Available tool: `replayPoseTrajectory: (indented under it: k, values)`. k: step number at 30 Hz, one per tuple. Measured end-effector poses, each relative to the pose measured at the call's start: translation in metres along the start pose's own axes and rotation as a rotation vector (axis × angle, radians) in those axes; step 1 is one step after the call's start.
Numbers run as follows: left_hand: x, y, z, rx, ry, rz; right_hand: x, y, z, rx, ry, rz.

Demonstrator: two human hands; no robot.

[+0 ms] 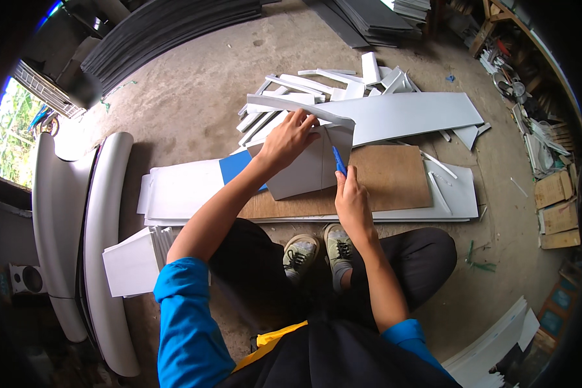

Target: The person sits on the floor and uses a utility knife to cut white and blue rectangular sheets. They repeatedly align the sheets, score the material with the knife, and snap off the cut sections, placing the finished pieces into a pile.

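Observation:
My left hand (289,139) is closed over the top edge of a white foam sheet (297,169), near a strip (326,115) that bends away along its far edge. The sheet sits tilted on a brown board (388,178), and a thin line runs down its face. In my right hand (354,200) is a blue utility knife (339,160), pointing up against the right part of the sheet. The blade is too small to make out. A flat blue piece (234,167) lies left of the sheet, partly behind my left forearm.
Under the brown board lie stacked white sheets (181,194). Beyond are white offcuts (297,83) and a long white panel (407,115). Small cut pieces (130,262) are stacked by my left elbow, with white rolls (103,239) farther left. Dark sheets (155,45) lie at the back.

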State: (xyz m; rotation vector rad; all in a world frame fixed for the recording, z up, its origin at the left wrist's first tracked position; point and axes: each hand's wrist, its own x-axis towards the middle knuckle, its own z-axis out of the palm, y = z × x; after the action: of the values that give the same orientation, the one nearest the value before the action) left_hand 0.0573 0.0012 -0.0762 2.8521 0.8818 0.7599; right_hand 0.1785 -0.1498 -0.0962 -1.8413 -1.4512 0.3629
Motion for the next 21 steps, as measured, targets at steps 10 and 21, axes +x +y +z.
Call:
replayPoseTrajectory:
  k: [10, 21]
  values:
    - [0.002, -0.003, 0.004, -0.033, 0.032, 0.014, 0.003, 0.004, 0.008, -0.01, -0.003, -0.004]
    - [-0.001, -0.001, 0.001, -0.019, 0.003, -0.034, 0.021, -0.024, -0.001, -0.164, -0.146, 0.131]
